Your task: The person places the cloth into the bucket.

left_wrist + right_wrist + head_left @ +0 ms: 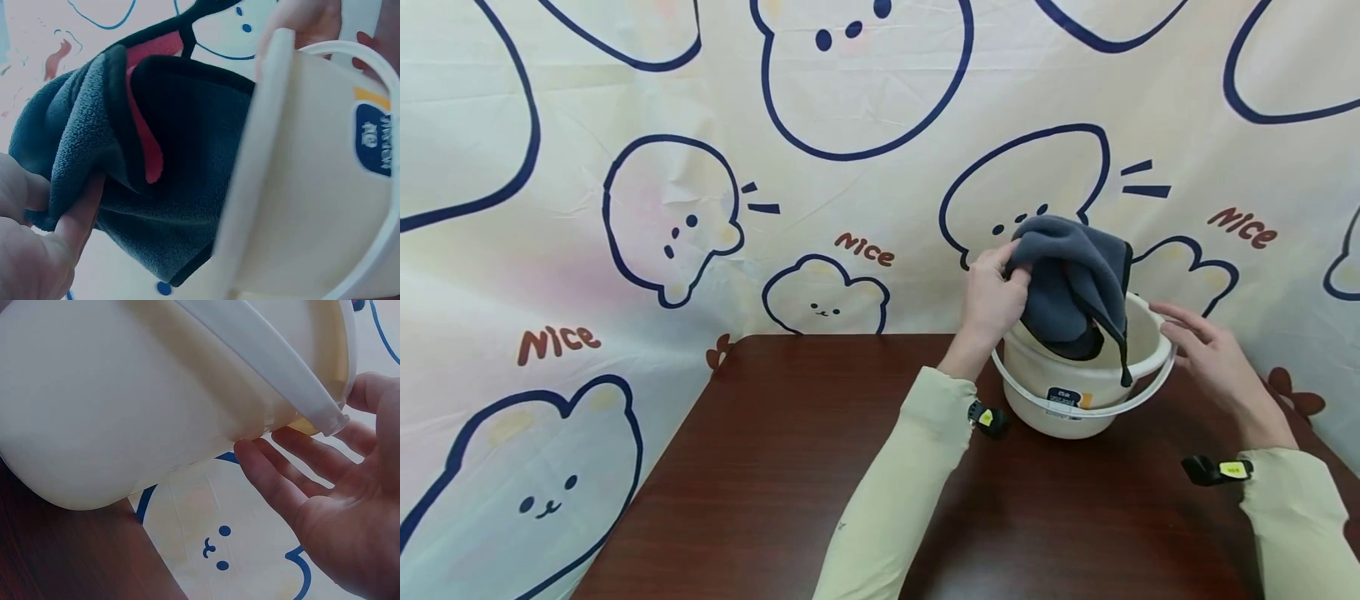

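Observation:
A grey-blue cloth point(1067, 275) with dark edging hangs from my left hand point(996, 287), pinched between thumb and fingers. Its lower part dips over the rim of a cream plastic bucket point(1060, 421) on the right of the table. In the left wrist view a pink layer point(147, 131) shows among the cloth's folds. My right hand point(1213, 358) is at the bucket's right side, its fingertips point(247, 450) against the wall near the handle joint, fingers nearly straight. The white handle point(1157, 387) hangs down around the bucket's front.
The bucket stands on a dark brown wooden table point(760, 467) and carries a dark blue label point(1063, 396) on its front. Behind and beside the table hangs a pale curtain point(850, 200) printed with bear outlines.

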Demonstrator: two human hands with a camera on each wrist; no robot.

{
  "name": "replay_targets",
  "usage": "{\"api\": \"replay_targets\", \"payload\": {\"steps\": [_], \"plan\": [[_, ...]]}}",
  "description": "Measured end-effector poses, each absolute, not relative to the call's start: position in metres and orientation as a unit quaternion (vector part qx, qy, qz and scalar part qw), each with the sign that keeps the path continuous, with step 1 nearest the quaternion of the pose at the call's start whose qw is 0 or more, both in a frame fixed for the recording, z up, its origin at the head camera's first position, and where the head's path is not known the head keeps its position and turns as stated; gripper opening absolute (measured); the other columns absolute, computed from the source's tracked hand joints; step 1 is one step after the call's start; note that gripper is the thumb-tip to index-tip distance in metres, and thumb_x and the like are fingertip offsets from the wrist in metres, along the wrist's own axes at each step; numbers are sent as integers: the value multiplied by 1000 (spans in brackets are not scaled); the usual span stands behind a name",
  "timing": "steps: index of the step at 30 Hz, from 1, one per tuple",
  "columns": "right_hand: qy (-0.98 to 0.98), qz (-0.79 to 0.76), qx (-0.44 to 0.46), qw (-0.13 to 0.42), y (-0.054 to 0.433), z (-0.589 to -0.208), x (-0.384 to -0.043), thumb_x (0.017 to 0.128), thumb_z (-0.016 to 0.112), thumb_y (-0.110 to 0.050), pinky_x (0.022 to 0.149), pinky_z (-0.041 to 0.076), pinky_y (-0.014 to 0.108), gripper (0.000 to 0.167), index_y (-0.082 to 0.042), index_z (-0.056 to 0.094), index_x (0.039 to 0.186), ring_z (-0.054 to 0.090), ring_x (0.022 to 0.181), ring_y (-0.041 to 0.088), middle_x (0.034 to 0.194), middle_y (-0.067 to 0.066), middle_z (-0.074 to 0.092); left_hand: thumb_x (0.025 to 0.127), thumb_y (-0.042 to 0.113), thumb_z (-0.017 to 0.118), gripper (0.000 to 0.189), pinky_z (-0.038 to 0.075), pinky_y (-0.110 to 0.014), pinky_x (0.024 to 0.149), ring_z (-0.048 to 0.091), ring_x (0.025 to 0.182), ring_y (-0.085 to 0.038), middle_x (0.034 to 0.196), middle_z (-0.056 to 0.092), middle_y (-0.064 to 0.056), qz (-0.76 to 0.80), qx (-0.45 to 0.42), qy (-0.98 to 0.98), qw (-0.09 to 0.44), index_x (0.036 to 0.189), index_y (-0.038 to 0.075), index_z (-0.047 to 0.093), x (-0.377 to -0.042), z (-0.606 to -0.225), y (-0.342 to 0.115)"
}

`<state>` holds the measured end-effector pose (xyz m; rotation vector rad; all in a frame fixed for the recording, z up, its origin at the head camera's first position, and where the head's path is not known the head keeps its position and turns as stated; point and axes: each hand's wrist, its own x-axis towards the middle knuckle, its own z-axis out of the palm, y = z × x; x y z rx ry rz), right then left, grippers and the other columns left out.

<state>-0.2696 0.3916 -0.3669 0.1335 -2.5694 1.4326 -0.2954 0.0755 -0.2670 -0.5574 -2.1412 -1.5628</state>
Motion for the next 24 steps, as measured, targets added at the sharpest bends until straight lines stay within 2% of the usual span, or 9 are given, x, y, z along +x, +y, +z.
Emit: {"api": "replay_targets", "payload": {"steps": [4,6,8,10,16,19,24], "plan": [[-869,483,43,97,389,-369,-273,103,41,-45,73,50,9,56,-21,36,153,52,97,-17,132,-7,49,96,10,60,33,52,-23,89,64,109,-18,121,68,-9,-579,-189,-774,173,127,11,67,-299,-278,77],[-872,478,40,95,388,-369,-274,102,40,-48,73,50,8,56,-23,36,153,51,98,-17,140,3,44,96,11,59,33,53,-24,91,65,113,-18,127,67,-8,-586,-187,-775,146,129,12,66,-301,-283,76],[-875,474,39,93,387,-370,-275,102,39,-49,73,49,8,57,-25,35,153,50,99,-17,144,7,40,98,11,57,34,54,-28,93,64,118,-19,133,63,-7,-595,-189,-773,111,131,13,64,-303,-289,73],[-874,475,40,92,386,-370,-276,102,40,-49,73,50,9,56,-26,35,153,49,99,-16,144,6,40,99,12,54,34,54,-30,94,65,117,-20,135,61,-6,-603,-194,-769,80,132,14,62,-304,-294,69],[-864,491,60,94,384,-369,-277,103,43,-42,72,52,12,55,-20,36,153,54,99,-16,135,-11,47,102,19,49,31,58,-31,82,70,97,-24,133,60,-11,-623,-186,-759,20,130,16,61,-305,-302,48],[-862,494,63,94,385,-369,-276,104,43,-41,72,52,12,55,-19,35,153,54,99,-16,135,-14,47,102,24,50,30,57,-31,84,68,106,-24,130,62,-12,-608,-200,-768,27,127,15,63,-308,-305,35],[-872,480,44,87,392,-371,-271,104,40,-44,72,50,10,55,-24,32,154,51,101,-17,139,-9,45,102,23,48,29,55,-35,91,63,115,-23,129,63,-10,-557,-221,-799,49,124,14,64,-313,-317,9]]}}
